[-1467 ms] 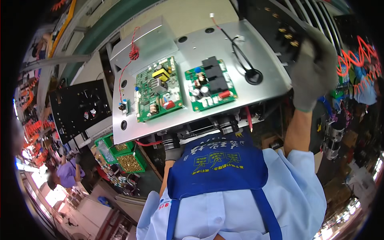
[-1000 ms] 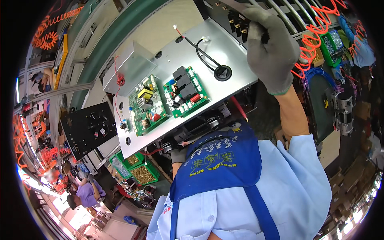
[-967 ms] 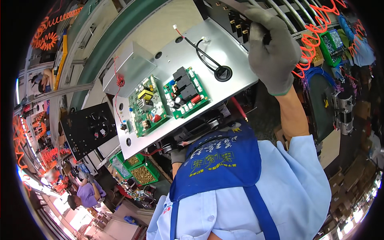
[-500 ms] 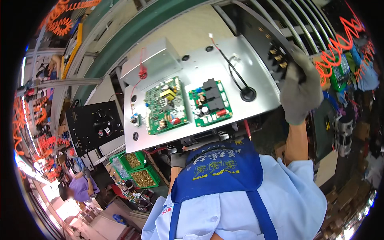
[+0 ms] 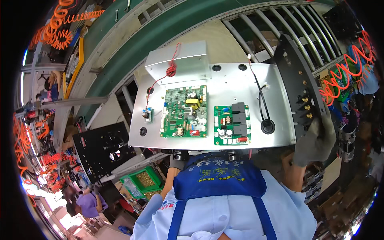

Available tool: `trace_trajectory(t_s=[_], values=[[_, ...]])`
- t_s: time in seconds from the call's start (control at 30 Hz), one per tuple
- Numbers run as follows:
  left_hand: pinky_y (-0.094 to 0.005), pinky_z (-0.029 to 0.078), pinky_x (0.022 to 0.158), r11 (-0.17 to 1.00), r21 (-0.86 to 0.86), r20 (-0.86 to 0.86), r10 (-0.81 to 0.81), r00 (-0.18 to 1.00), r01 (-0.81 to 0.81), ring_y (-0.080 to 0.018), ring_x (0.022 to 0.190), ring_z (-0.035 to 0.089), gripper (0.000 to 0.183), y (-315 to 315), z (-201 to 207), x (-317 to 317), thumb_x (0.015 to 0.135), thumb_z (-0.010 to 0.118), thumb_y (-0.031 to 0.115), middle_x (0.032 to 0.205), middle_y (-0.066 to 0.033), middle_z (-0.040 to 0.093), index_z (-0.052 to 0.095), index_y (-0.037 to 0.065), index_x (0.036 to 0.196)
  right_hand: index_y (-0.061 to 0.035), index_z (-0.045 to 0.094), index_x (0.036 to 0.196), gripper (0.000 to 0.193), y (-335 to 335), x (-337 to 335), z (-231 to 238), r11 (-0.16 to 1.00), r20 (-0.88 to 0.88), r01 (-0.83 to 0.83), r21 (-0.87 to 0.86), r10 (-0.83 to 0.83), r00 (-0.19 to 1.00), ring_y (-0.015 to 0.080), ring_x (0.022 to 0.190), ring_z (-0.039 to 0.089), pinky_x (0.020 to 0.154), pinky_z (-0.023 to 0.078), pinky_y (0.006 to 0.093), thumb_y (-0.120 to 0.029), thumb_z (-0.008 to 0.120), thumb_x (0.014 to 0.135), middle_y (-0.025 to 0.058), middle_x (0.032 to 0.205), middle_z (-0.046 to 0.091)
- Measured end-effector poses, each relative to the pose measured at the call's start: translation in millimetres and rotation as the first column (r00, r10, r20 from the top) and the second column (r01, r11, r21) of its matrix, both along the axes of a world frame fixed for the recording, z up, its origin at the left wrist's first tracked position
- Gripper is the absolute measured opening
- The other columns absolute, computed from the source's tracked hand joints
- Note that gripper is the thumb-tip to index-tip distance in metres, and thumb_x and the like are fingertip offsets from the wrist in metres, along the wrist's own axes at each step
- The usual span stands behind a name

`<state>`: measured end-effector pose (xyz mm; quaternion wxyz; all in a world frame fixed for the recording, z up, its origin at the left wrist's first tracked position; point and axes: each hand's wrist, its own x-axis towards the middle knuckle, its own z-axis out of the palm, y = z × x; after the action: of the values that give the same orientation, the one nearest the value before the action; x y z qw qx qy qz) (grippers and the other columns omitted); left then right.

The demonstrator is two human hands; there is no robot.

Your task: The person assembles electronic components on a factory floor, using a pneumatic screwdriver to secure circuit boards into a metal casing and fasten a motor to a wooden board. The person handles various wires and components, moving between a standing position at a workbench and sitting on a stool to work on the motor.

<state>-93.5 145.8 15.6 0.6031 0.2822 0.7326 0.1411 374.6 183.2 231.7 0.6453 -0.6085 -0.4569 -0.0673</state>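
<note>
In front of me lies a silver metal chassis plate (image 5: 224,82) with a raised metal box (image 5: 178,60) at its far left. A larger green circuit board (image 5: 176,116) and a smaller one (image 5: 222,120) sit on it. Along the plate's right edge stands a black panel (image 5: 294,68) with brass fittings. My right hand (image 5: 316,142), in a grey glove, is closed round the near end of this panel. My left hand (image 5: 177,163), also gloved, is at the plate's near edge beside a black round part (image 5: 180,155); its fingers are hidden.
Another black panel (image 5: 104,148) with a fan lies at the left. Green bins (image 5: 146,180) of brass parts stand near left. Metal rollers (image 5: 260,34) run behind, and orange coiled hoses (image 5: 332,90) hang on both sides. A person in purple (image 5: 90,204) is at far left.
The chassis plate has turned to lie squarer in view and sits farther right. My right hand has come nearer with the black panel, which now lines up with the plate's right edge.
</note>
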Motion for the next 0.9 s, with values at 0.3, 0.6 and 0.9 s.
trace_trajectory(t_s=[0.3, 0.6, 0.9], values=[[-0.0472, 0.055, 0.08, 0.965, -0.058, 0.35, 0.261, 0.9, -0.257, -0.021, 0.093, 0.065, 0.031, 195.7, -14.6, -17.1, 0.091, 0.062, 0.026, 0.104, -0.005, 0.068, 0.061, 0.014, 0.119, 0.0047, 0.061, 0.103, 0.021, 13.9, -49.1, 16.5, 0.978, 0.146, 0.184, 0.101, -0.197, 0.969, 0.0304, 0.107, 0.065, 0.09, 0.054, 0.036, 0.011, 0.058, 0.083, 0.0247, 0.121, 0.061], [-0.0446, 0.052, 0.071, 0.955, -0.062, 0.423, 0.288, 0.859, -0.29, -0.0299, 0.095, 0.064, 0.026, 324.6, -41.8, -14.5, 0.093, 0.046, 0.012, 0.106, -0.0133, 0.066, 0.059, 0.011, 0.115, -0.0005, 0.065, 0.085, 0.015, 93.2, -17.5, 20.8, 0.975, 0.262, 0.22, 0.0, -0.212, 0.941, 0.0232, 0.108, 0.061, 0.094, 0.048, 0.0329, 0.013, 0.063, 0.079, 0.0111, 0.114, 0.064], [-0.0422, 0.053, 0.065, 0.977, -0.073, 0.301, 0.211, 0.93, -0.198, -0.0233, 0.079, 0.064, 0.022, 331.7, -101.0, -34.7, 0.092, 0.058, 0.022, 0.096, -0.0057, 0.067, 0.063, 0.012, 0.111, -0.0045, 0.052, 0.069, 0.011, 40.1, -91.2, 12.8, 0.974, 0.415, 0.22, 0.055, -0.223, 0.882, 0.0326, 0.094, 0.062, 0.1, 0.048, 0.0537, -0.002, 0.062, 0.072, 0.0141, 0.09, 0.061]])
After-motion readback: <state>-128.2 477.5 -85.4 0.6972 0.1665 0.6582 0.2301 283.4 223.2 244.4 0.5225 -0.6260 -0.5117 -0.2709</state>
